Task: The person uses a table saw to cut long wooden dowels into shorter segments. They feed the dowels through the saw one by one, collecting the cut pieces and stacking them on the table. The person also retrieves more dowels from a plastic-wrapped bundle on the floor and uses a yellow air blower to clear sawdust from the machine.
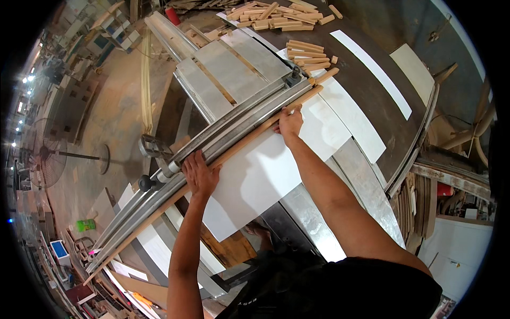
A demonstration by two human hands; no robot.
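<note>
A long, narrow wooden strip [245,139] lies along a metal fence [254,120] that runs diagonally across the machine table. My left hand [200,175] is closed over the strip and fence, its fingers bent over the metal and its thumb on the near side. Farther along to the right, my right hand [290,122] grips the strip near its far end, fingers curled round it. Under the right forearm and between my hands spreads a white panel [255,186]. Past the strip's far end, short cut wooden pieces [305,49] lie beside the fence.
A larger heap of short wooden pieces [281,18] lies on the dark tabletop [366,109], near a narrow white strip [372,74]. Beyond the fence is a grooved metal plate [226,72]. A black knob [146,183] juts from the fence; a standing fan [45,154] is at left.
</note>
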